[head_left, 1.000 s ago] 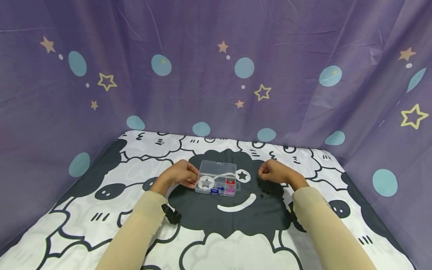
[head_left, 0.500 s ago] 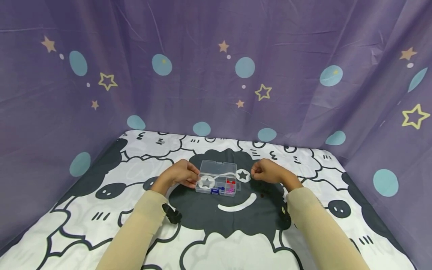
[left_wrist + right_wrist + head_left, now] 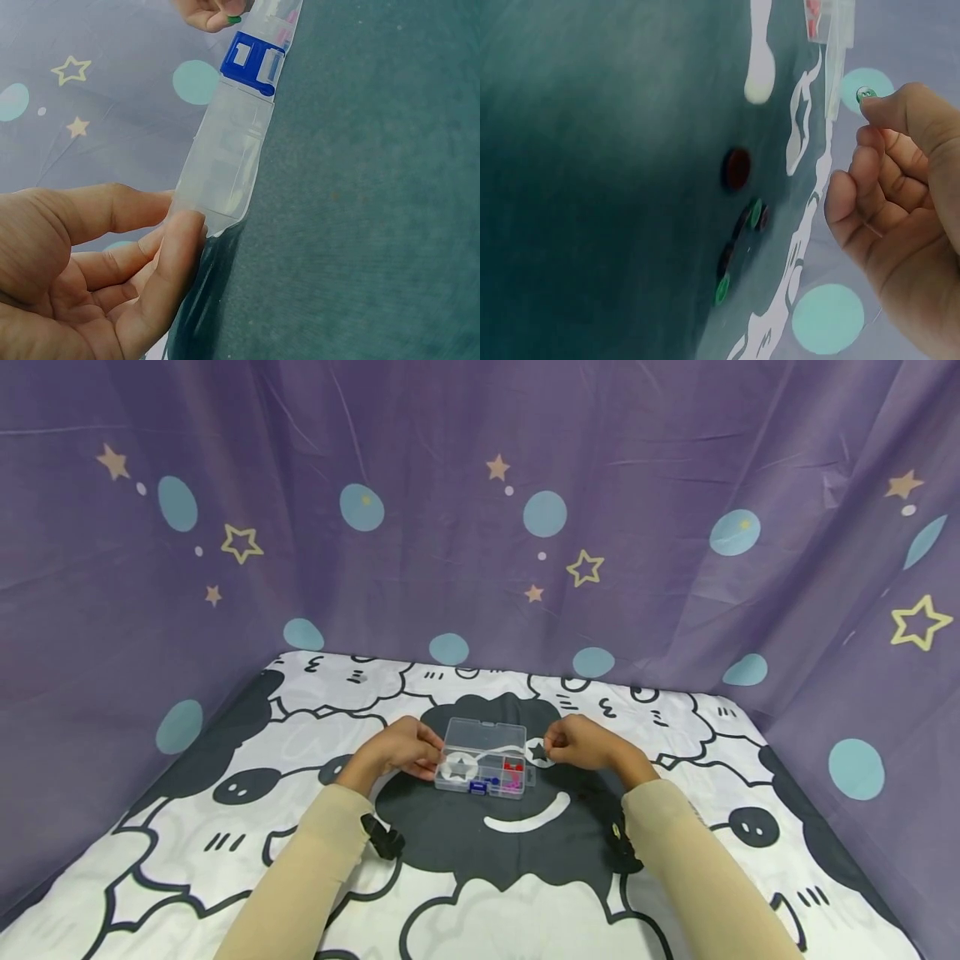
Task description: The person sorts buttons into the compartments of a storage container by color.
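Observation:
A clear compartment box lies on the dark part of the cloth, its transparent lid raised at the back. My left hand grips the box's left end between thumb and fingers. A blue latch is on the front. Red pieces, pink pieces and blue pieces sit in compartments at the right. Between thumb and index finger, my right hand pinches a small green button, in the air just right of the box.
Loose on the cloth below my right hand are a brown button, a green button and several others. The patterned cloth covers the surface, and a purple curtain hangs behind it.
My right hand has moved left from above the loose buttons to near the box's right side. My left hand keeps its hold on the box's left end.

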A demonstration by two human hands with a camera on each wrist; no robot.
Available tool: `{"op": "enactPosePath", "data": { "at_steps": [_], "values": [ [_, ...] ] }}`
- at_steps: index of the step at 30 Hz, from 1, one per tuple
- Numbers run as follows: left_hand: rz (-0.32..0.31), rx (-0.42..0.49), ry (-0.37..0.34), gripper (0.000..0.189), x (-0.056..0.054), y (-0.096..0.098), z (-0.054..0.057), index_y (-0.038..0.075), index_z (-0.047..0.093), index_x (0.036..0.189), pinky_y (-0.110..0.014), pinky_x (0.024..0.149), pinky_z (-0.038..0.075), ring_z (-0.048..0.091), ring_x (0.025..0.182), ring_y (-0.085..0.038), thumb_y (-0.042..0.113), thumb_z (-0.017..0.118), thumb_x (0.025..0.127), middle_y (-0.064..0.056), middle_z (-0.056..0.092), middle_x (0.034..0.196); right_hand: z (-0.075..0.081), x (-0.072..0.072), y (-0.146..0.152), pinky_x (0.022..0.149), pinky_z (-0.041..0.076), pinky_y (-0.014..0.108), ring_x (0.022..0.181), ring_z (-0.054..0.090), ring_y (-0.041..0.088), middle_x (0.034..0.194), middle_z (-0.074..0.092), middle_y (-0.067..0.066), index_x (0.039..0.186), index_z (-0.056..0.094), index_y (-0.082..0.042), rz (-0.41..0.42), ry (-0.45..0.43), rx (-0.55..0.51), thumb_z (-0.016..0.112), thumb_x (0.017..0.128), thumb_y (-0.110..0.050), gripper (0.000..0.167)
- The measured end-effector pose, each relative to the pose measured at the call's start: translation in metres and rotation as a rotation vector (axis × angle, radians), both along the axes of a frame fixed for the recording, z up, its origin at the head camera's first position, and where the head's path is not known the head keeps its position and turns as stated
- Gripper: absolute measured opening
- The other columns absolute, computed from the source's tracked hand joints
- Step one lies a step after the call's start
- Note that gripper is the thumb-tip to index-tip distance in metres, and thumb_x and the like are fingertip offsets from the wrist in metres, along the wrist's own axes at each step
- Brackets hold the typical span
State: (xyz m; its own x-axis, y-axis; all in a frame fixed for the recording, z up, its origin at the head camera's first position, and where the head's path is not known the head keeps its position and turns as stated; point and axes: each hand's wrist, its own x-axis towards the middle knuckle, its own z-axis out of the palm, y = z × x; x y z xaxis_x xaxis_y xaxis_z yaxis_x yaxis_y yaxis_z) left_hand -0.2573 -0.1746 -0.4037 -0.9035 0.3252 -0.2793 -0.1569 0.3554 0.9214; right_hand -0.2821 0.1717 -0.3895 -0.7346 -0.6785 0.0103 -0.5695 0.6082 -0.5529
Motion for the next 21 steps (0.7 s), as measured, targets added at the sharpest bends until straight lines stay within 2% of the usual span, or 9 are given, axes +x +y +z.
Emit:
{"op": "enactPosePath", "data": {
  "at_steps": [6,13,21],
  "values": [
    [0.014,0.001,-0.008,0.028,0.001,0.000,0.001,-0.015,0.063,0.117,-0.035,0.067,0.066,0.066,0.071,-0.021,-0.006,0.069,0.091,-0.016,0.066,0.090,0.002,0.003,-0.013,0.059,0.045,0.024,0.062,0.050,0.007,0.073,0.064,-0.006,0.091,0.072,-0.006,0.000,-0.004,0.025,0.066,0.096,-0.006,0.007],
    [0.024,-0.001,-0.016,0.027,0.002,0.001,0.001,-0.014,0.064,0.115,-0.035,0.067,0.065,0.066,0.070,-0.021,-0.007,0.070,0.090,-0.016,0.066,0.089,0.004,0.007,-0.025,0.057,0.039,0.024,0.058,0.041,0.007,0.067,0.053,-0.006,0.089,0.070,-0.011,0.020,-0.019,0.034,0.064,0.097,-0.006,0.011],
    [0.033,-0.005,-0.015,0.027,0.002,0.001,0.001,-0.014,0.064,0.115,-0.036,0.067,0.066,0.066,0.071,-0.021,-0.006,0.070,0.090,-0.016,0.066,0.090,0.006,0.011,-0.041,0.055,0.041,0.023,0.058,0.043,0.007,0.069,0.058,-0.004,0.094,0.071,-0.006,0.046,-0.024,0.022,0.062,0.098,-0.006,0.010]
  ]
}}
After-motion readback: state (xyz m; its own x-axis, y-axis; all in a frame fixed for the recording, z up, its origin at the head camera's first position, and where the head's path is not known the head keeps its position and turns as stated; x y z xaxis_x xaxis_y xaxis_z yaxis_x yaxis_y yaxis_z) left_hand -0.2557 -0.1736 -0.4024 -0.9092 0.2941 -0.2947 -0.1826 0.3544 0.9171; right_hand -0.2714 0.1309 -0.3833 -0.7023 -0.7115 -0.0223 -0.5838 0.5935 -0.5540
